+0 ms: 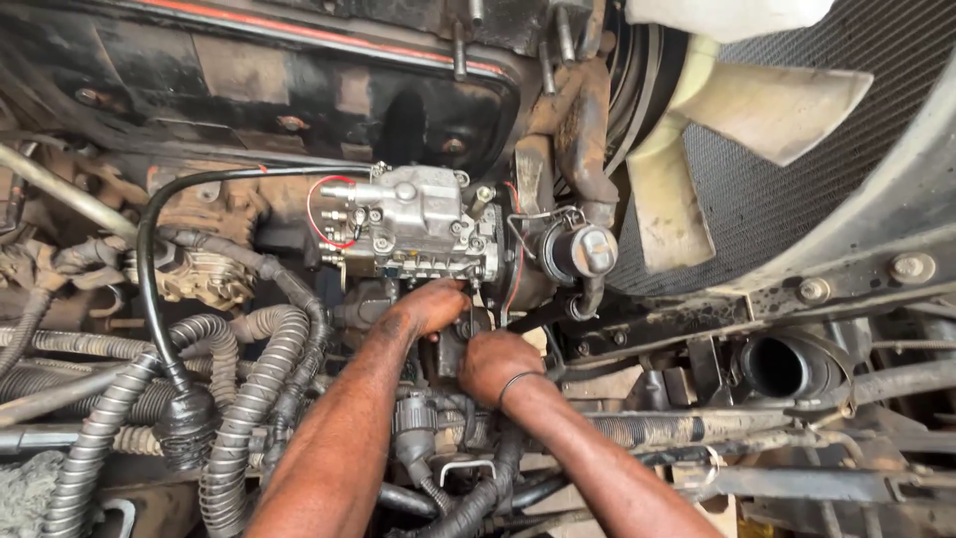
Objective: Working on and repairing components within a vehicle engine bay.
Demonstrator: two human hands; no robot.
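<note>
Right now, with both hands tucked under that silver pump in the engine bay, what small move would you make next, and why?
Probably keep the left hand pressed under the silver pump and work the right hand a little deeper. Both hands sit in the dark gap below it, and whatever they are touching is hidden, so feel has to guide them.

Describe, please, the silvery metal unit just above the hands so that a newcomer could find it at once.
Start at the cream fan by the radiator at upper right, then look left past the rusty bracket. The injection pump sits mid-engine, directly above the left hand. It alone is bright, clean metal among the grimy black hoses.
</note>
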